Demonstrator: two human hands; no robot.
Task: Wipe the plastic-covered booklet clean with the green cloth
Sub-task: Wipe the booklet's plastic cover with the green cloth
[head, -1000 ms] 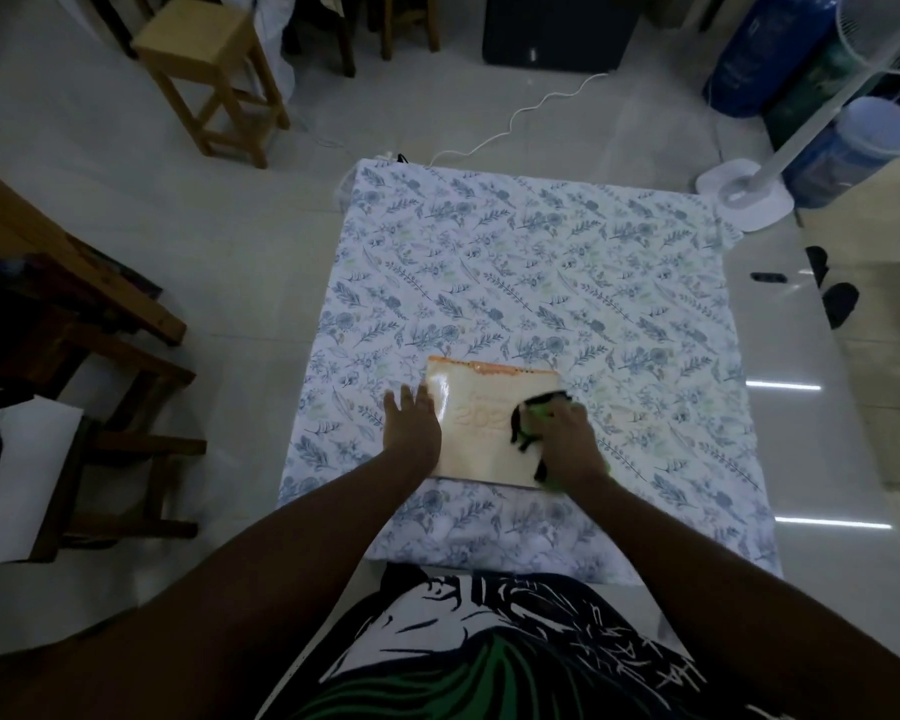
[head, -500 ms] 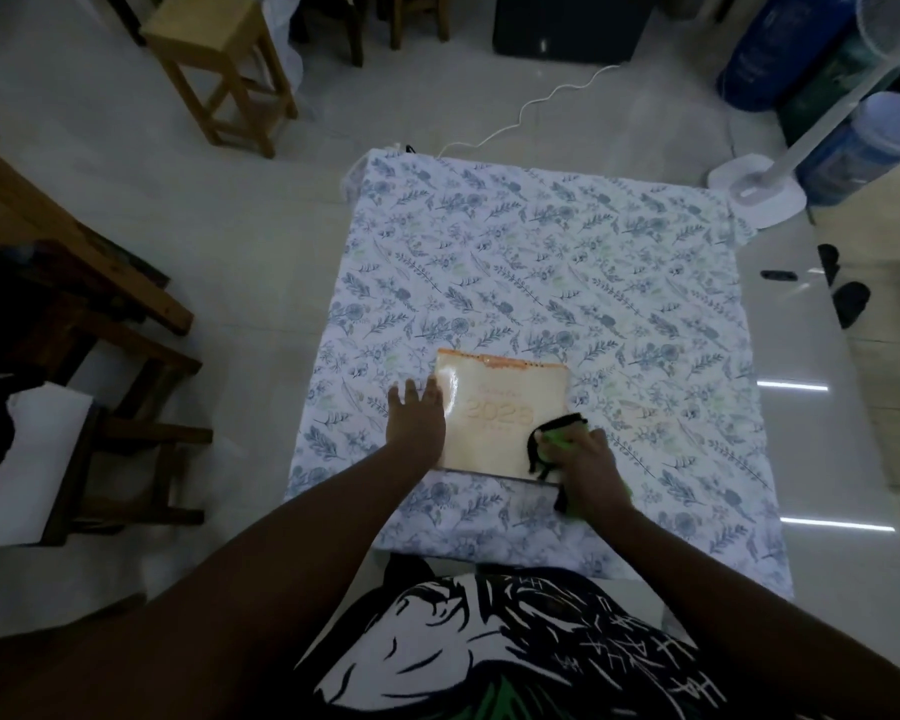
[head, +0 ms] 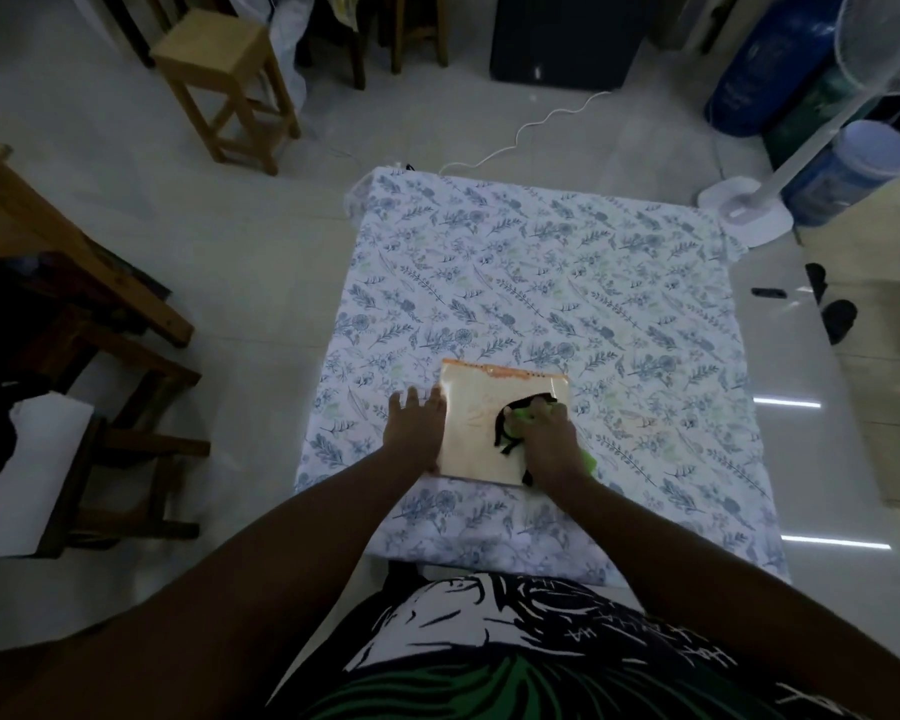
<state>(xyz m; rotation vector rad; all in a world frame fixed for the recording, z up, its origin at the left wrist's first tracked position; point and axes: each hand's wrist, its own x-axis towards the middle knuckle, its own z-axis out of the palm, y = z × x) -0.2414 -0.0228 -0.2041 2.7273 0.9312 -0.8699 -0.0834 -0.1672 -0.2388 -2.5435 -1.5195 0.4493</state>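
Observation:
The plastic-covered booklet [head: 476,433], pale orange with a spiral edge at its far side, lies flat near the front of a table with a floral cloth [head: 541,283]. My left hand [head: 417,426] rests flat, fingers spread, on the booklet's left edge and the table beside it. My right hand [head: 546,441] presses the green cloth [head: 523,415], which has black trim, onto the booklet's right half. Part of the cloth sticks out to the right of my wrist. The hand hides most of the cloth.
A wooden stool [head: 224,80] stands on the floor at the far left. Dark wooden furniture [head: 89,324] sits close on the left. A white fan base [head: 744,210] and blue water jugs [head: 842,168] are at the far right. A white cable [head: 541,127] runs behind the table.
My right hand with the cloth slid from the booklet's near right corner up toward the middle of its right half. My left hand stayed on the left edge.

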